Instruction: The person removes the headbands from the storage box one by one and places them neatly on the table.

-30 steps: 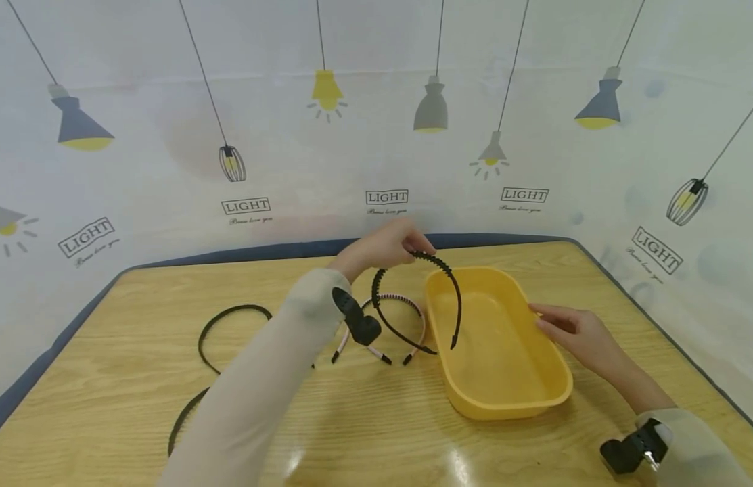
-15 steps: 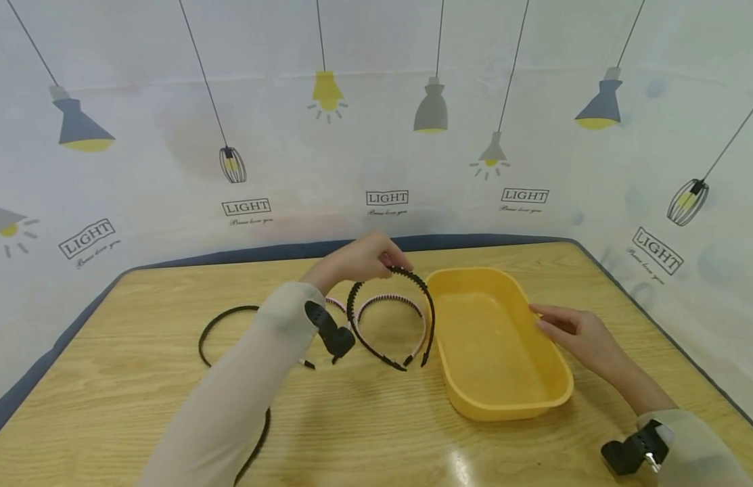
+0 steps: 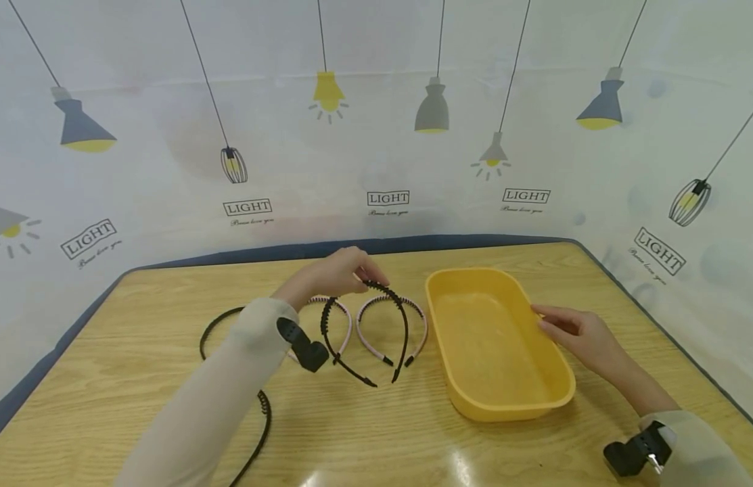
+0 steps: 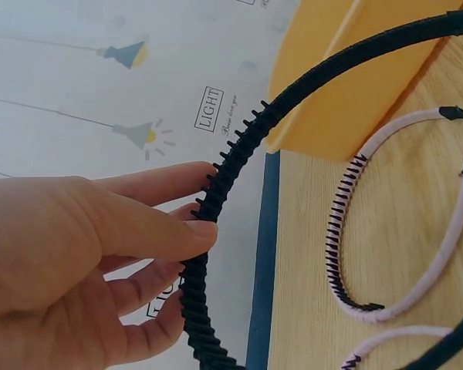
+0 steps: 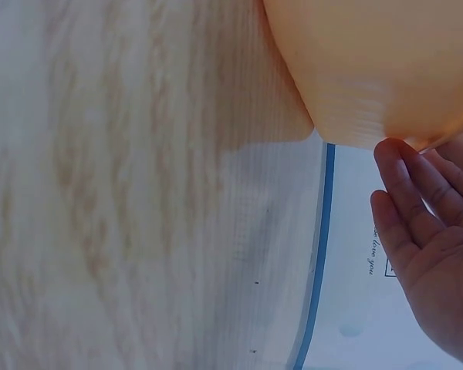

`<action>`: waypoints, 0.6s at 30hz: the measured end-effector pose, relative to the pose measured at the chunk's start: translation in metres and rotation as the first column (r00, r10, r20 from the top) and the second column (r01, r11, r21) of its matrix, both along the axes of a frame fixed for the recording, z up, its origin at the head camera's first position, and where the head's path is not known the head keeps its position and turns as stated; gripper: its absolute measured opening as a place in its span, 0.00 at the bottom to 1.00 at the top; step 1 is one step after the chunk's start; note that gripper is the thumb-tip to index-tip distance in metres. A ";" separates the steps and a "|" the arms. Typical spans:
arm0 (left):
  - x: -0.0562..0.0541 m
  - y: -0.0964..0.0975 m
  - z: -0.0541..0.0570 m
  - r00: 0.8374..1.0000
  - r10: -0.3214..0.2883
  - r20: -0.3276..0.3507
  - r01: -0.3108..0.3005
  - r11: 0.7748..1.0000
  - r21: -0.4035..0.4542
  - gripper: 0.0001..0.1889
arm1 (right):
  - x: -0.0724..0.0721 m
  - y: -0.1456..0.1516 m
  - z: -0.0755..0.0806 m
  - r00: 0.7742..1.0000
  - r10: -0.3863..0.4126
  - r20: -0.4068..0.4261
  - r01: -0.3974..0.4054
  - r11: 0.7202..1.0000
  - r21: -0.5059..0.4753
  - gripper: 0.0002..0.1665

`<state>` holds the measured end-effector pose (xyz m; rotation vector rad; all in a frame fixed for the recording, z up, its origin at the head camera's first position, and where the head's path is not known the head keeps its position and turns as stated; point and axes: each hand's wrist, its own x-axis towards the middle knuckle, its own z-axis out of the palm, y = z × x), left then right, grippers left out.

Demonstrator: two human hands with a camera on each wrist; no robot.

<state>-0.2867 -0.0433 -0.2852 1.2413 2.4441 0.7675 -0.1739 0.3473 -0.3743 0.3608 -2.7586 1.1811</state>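
My left hand [image 3: 339, 274] pinches a black toothed headband [image 3: 404, 331] by the top of its arc, thumb against fingers, its ends pointing down. In the left wrist view the thumb lies across the black band [image 4: 243, 146]. Behind it on the table lie two pink headbands with dark teeth, one on the right [image 3: 425, 328] and one on the left [image 3: 350, 328], partly covered by the hand and the held band. My right hand [image 3: 586, 338] touches the right rim of a yellow plastic basin [image 3: 567, 399]; in the right wrist view its fairly straight fingers [image 5: 405, 193] meet the basin's outer wall.
Two black headbands, one farther back [image 3: 202, 341] and one nearer [image 3: 266, 423], lie at left, partly hidden by the left sleeve [image 3: 199, 399]. The wooden table [image 3: 364, 439] ends at a printed lamp-pattern backdrop [image 3: 315, 162] behind and at both sides.
My left hand has moved left and slightly nearer with the black headband, away from the basin and in front of the pink ones. The right hand and basin have stayed put.
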 end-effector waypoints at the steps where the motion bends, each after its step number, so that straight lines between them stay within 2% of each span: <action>1: 0.001 -0.002 -0.001 1.000 0.005 0.000 -0.005 1.000 -0.003 0.16 | 0.000 0.000 0.000 1.000 -0.003 0.001 0.003 1.000 0.002 0.24; 5: 0.007 -0.008 -0.005 1.000 0.008 -0.003 -0.008 1.000 -0.016 0.16 | 0.000 0.000 0.000 1.000 -0.012 0.012 0.012 1.000 0.009 0.25; 12: 0.012 -0.017 -0.012 0.998 -0.052 -0.021 0.052 0.998 -0.019 0.17 | 0.000 0.001 -0.001 1.000 -0.005 0.020 0.005 1.000 0.015 0.26; 18: 0.016 -0.027 -0.020 0.999 -0.048 -0.012 0.048 0.998 -0.030 0.17 | -0.001 0.000 -0.001 1.000 -0.011 0.027 0.010 1.000 0.020 0.26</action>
